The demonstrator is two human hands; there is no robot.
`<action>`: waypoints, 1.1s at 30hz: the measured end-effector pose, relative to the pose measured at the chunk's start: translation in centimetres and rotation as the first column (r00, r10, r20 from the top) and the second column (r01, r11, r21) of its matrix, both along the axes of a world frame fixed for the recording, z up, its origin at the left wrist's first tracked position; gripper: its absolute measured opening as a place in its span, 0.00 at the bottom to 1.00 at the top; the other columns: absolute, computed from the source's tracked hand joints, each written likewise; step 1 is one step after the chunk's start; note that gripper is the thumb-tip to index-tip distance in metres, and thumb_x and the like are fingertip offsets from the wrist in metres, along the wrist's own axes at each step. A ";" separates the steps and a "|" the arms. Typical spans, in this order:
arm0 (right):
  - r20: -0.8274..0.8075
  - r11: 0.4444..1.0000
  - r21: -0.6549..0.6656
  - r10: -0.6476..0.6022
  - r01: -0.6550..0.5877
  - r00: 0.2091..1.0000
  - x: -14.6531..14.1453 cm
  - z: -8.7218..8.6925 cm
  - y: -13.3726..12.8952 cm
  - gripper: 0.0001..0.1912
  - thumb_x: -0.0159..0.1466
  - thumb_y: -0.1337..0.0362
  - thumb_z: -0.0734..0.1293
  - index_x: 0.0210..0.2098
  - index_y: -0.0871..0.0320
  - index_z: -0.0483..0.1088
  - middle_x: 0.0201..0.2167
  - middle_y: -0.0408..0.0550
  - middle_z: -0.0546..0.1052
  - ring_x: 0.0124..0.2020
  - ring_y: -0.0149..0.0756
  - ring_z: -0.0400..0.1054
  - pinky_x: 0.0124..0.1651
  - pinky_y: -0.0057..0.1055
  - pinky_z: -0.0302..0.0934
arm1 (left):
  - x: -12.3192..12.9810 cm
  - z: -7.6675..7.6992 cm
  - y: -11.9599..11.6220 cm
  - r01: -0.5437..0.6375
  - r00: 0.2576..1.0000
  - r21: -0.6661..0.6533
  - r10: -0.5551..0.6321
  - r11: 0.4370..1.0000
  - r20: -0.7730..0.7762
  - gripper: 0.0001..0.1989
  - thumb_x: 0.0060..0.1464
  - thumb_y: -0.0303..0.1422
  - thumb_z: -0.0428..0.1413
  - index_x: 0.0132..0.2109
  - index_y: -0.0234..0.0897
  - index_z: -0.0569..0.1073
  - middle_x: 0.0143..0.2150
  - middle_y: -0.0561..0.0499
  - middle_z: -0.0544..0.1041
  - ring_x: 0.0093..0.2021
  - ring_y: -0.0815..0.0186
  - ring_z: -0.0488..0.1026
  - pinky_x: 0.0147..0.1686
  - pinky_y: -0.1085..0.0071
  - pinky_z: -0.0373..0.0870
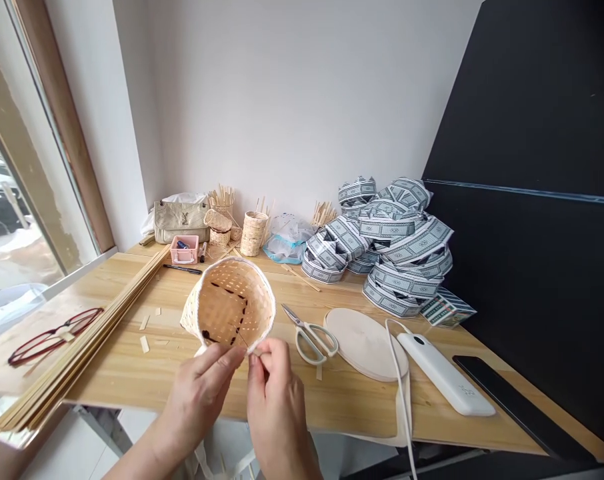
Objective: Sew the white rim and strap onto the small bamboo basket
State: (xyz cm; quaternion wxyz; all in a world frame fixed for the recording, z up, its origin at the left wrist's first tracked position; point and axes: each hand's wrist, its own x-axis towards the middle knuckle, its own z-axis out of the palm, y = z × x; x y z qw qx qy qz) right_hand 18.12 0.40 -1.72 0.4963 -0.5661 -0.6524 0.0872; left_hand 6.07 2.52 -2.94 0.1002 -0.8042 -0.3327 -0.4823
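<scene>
A woven bamboo basket (268, 293) is tipped so that its mouth faces me, with white edging round the rim and dark strips woven into the inside. My left hand (202, 387) is closed on the near part of the rim, its fingertips at the lower edge. Close beside it, my right hand (277, 400) pinches at the same rim with thumb and forefinger. A thin, needle-like line shows just inside the rim between the hands; I cannot make out clearly what it is. A pale band hangs below the left hand.
Right of the basket lie scissors (316, 337), a flat coil of tape (365, 343) and a white power bank (446, 373). Long bamboo strips (97, 327) and red glasses (52, 339) lie left. Patterned bands (407, 247), small baskets (253, 233) and a handbag (181, 220) stand behind.
</scene>
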 end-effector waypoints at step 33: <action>-0.186 0.851 -0.370 0.325 -0.372 0.927 1.7 4.9 2.8 0.08 0.57 0.68 0.59 0.21 0.57 0.60 0.14 0.35 0.63 0.16 0.24 0.58 0.21 0.21 0.49 | -3.3 0.9 -0.4 0.144 0.906 -0.031 -0.145 0.989 -0.398 0.17 0.60 0.23 0.36 0.45 0.32 0.68 0.31 0.48 0.74 0.22 0.71 0.70 0.20 0.76 0.65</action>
